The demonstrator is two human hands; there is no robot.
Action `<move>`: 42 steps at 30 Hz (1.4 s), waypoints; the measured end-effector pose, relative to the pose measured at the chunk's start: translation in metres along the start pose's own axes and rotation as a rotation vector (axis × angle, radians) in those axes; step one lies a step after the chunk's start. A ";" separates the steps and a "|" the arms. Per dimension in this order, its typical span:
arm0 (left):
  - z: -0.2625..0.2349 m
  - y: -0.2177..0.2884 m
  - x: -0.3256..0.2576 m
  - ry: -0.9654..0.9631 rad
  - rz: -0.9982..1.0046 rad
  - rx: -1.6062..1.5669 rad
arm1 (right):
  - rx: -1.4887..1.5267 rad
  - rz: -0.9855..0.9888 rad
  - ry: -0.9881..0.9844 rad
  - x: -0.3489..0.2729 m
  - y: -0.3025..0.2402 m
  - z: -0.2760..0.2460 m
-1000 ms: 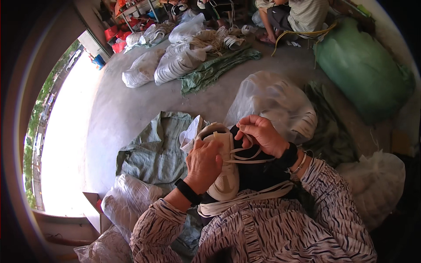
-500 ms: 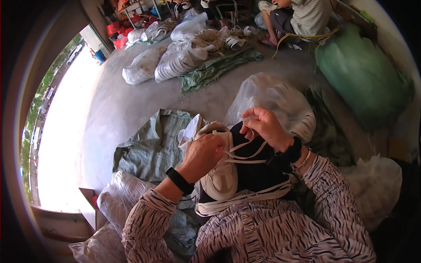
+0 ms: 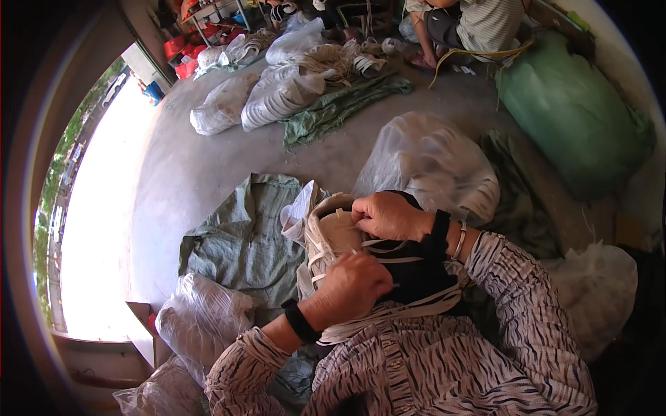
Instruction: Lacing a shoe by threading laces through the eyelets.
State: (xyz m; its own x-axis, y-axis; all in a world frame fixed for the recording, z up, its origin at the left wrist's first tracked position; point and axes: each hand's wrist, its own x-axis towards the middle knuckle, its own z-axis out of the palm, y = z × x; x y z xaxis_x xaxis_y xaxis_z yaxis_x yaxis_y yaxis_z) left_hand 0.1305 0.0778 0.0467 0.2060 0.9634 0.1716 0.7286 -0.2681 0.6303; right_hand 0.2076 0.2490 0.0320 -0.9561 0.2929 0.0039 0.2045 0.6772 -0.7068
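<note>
Shoe upper point(image 3: 333, 239): I see a white and black piece on the lap, just right of the green sack point(image 3: 239, 243) spread on the floor.
Long axis: I read it running from the lower right up toward the sack, the white end pointing up-left.
Left hand point(image 3: 354, 284): closed over the near edge of the upper, fingers curled on a white strap point(image 3: 388, 315).
Right hand point(image 3: 388, 216): pinching the upper's top edge.
Open room: bare concrete beyond the sack; a clear bag point(image 3: 433, 166) crowds the far right; another bag point(image 3: 198, 322) sits below the sack.
</note>
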 end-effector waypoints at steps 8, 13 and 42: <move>-0.012 0.026 0.000 0.146 0.059 0.034 | -0.090 -0.153 0.025 -0.011 -0.007 0.011; -0.045 -0.040 0.005 0.234 -0.086 0.644 | -0.336 -0.103 0.006 -0.011 -0.010 0.016; -0.042 -0.069 0.000 0.020 -0.295 0.365 | -0.316 -0.003 0.106 -0.014 -0.013 0.045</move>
State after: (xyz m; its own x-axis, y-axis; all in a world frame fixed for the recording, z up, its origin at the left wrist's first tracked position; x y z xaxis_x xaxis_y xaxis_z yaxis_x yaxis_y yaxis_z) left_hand 0.0530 0.0969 0.0350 -0.0546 0.9976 0.0418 0.9369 0.0366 0.3477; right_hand 0.2091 0.2054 0.0096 -0.9331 0.3480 0.0911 0.2726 0.8493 -0.4521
